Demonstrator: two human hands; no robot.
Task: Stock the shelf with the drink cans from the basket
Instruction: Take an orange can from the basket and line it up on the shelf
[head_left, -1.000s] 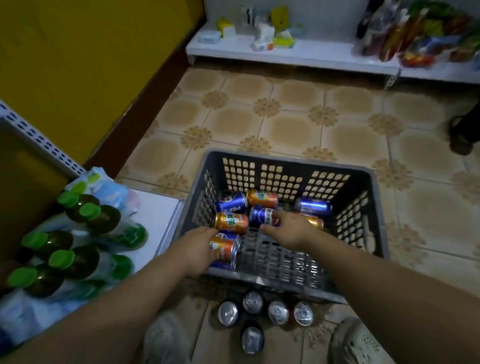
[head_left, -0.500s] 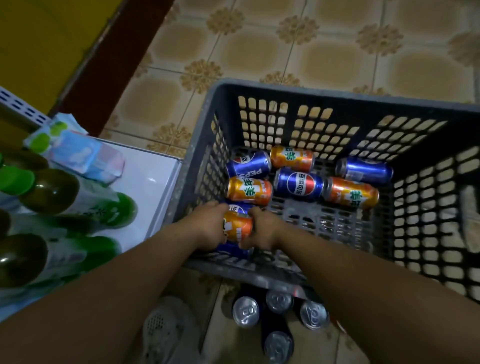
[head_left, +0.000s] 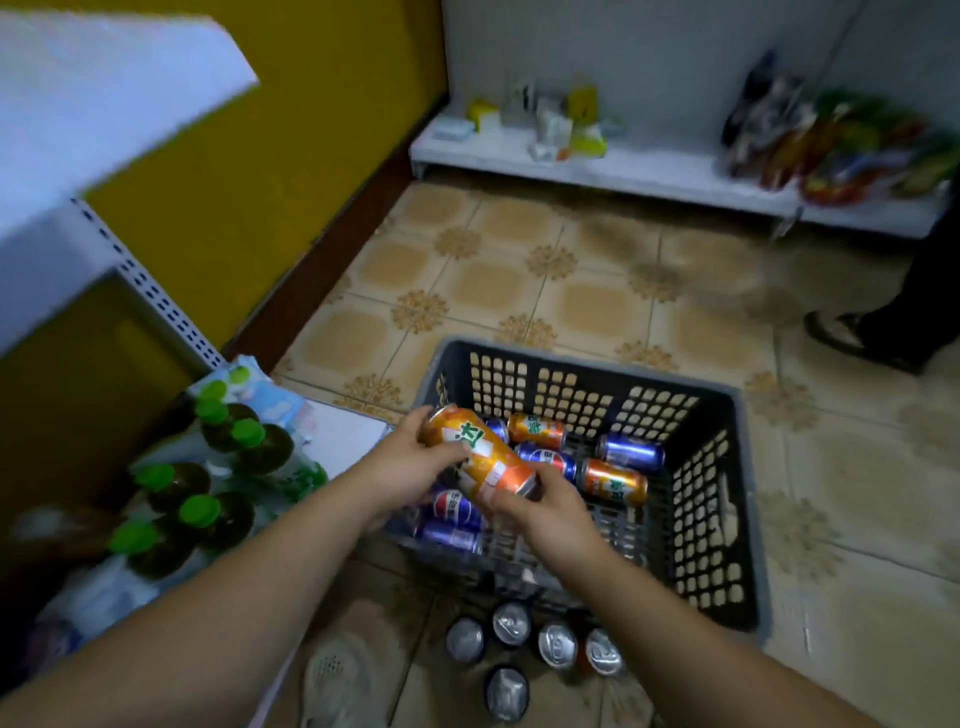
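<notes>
Dim, soft indoor light; wide-angle bend at the edges.
Blur smears the far shelf (head_left: 623, 171); glare on can tops (head_left: 556, 642) below the grip.

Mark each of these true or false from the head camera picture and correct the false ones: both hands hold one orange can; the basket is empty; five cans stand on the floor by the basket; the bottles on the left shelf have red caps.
1. Both hands hold one orange can. True: the left hand and right hand grip the orange can above the basket.
2. The basket is empty. False: blue and orange cans lie in it, such as a blue can.
3. Five cans stand on the floor by the basket. True: five upright cans show their tops.
4. The shelf bottles have red caps. False: the bottles have green caps.
</notes>
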